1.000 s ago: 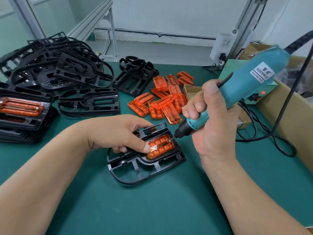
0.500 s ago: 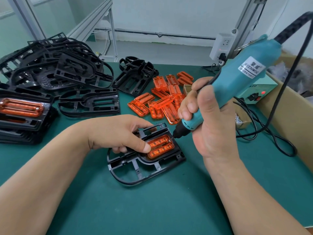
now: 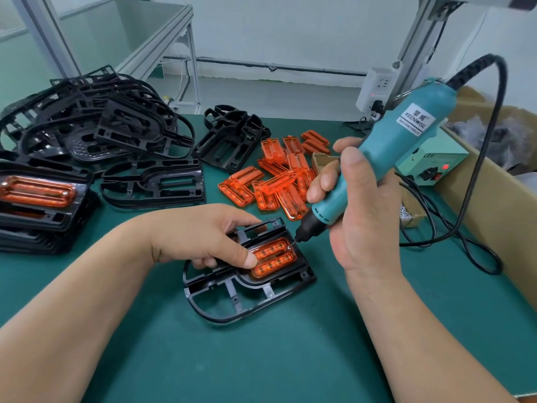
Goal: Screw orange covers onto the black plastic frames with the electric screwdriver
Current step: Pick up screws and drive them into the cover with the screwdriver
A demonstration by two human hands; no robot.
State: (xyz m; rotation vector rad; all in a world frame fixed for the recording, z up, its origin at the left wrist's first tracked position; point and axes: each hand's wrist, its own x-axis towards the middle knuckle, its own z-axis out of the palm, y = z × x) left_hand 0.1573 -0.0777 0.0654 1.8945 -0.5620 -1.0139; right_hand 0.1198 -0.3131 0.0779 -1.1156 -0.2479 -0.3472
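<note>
A black plastic frame [image 3: 232, 298] lies on the green mat in front of me, with an orange cover [image 3: 274, 258] seated in its upper right part. My left hand [image 3: 203, 234] grips the frame's upper left, its thumb pressing on the cover's left end. My right hand [image 3: 357, 210] is wrapped round the teal electric screwdriver [image 3: 392, 146]. The black bit tip touches a screw at the cover's upper right corner.
Loose orange covers [image 3: 276, 181] lie heaped behind the frame. Bare black frames [image 3: 96, 132] are piled at the back left. Finished frames with covers [image 3: 37, 196] are stacked at the left. A small box of screws [image 3: 409, 212], the power unit [image 3: 433, 167] and a cardboard box [image 3: 488, 199] stand right.
The screwdriver had lifted off the cover half a second ago. Now its tip is down again on the cover's upper right corner. My left hand has kept its hold.
</note>
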